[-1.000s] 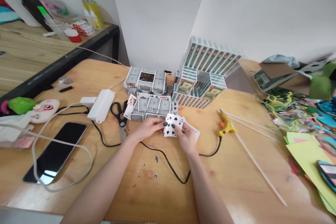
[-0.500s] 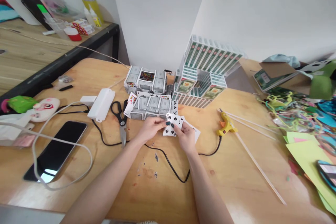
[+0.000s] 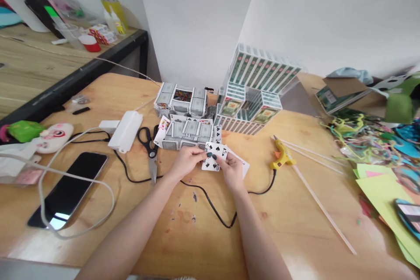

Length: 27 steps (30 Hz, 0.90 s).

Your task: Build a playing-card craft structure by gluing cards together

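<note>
Between my two hands, playing cards [image 3: 210, 166] face up show a six and a five of spades. My left hand [image 3: 188, 160] pinches their left side, and my right hand [image 3: 232, 169] grips the right side, thumbs nearly meeting. Whether they are two cards or more I cannot tell. Under my right hand lie more loose cards [image 3: 243, 167]. Just beyond my hands sits a low structure of folded playing cards [image 3: 188, 130], with a similar card box [image 3: 181, 99] behind it. To the right rises a stack of green-and-white card packs [image 3: 247, 103].
Black scissors [image 3: 152, 153] lie left of my hands, near a white adapter [image 3: 125, 131] and a phone [image 3: 70, 188] under a white cable. A yellow glue gun [image 3: 283, 154] stands at right, its black cord crossing in front of me. Glue sticks [image 3: 323, 210] and coloured paper [image 3: 377, 188] lie farther right.
The view has shifted very slightly. Both hands keep their pinch on the cards, whose tilt differs only a little.
</note>
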{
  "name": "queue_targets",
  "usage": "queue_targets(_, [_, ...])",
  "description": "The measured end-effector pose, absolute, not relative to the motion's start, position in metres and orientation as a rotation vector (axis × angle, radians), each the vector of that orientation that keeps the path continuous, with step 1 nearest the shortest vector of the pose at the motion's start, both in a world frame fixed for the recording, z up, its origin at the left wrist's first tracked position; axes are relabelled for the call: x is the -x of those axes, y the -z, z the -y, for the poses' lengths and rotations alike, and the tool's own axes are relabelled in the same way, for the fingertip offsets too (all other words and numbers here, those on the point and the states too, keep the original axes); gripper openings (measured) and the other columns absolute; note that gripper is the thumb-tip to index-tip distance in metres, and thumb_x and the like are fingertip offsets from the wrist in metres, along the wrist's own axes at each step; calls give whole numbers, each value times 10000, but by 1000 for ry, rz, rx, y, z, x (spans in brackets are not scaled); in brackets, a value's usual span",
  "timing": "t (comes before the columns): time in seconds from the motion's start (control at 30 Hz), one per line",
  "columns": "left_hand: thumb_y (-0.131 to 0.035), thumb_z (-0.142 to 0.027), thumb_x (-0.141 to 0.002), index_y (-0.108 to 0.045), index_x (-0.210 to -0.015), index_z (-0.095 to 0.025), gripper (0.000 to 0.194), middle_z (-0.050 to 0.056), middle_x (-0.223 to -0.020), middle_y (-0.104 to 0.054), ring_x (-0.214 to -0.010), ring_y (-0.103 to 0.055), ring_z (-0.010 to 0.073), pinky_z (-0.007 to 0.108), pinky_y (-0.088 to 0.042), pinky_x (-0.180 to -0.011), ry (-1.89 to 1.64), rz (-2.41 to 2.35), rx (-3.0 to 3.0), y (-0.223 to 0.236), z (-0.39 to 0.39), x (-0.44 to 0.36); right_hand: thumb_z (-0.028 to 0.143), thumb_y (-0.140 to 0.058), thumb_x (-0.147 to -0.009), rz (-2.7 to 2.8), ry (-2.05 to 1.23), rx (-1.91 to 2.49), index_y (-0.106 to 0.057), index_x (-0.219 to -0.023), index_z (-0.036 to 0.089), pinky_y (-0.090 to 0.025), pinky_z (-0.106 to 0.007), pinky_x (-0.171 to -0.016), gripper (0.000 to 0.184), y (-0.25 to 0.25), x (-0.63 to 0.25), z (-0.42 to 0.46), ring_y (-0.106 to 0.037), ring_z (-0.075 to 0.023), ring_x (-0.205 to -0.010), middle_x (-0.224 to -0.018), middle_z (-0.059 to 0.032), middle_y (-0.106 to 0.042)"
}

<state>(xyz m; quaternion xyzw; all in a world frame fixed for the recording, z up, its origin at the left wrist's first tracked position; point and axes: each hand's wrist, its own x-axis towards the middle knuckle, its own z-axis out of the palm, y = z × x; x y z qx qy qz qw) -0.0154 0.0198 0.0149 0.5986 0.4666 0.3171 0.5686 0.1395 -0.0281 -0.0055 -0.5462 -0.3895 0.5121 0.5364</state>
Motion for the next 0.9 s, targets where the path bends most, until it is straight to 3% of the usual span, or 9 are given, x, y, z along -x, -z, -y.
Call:
queue_targets(0.5, [-485, -315, -801, -515, -501, -150, 344, -10, -565, -468, -587, -449, 117, 234, -337, -577, -824, -1106, -1697, -9, -19, 13, 417, -674, -680, 954, -1197, 1329, -625, -776, 169, -440, -268, -557, 270, 6, -140, 25, -578, -164, -623, -711, -32, -663])
queue_targets(0.9, [-466, -206, -793, -510, -536, -160, 265, -13, -572, -478, -580, -460, 113, 228, -338, -555, -910, -1250, -1787, 1, -13, 9, 469, -685, -645, 979, -1170, 1433, -656, -823, 170, -424, -271, -506, 350, 8, -140, 24, -562, -176, -566, -561, -10, -617])
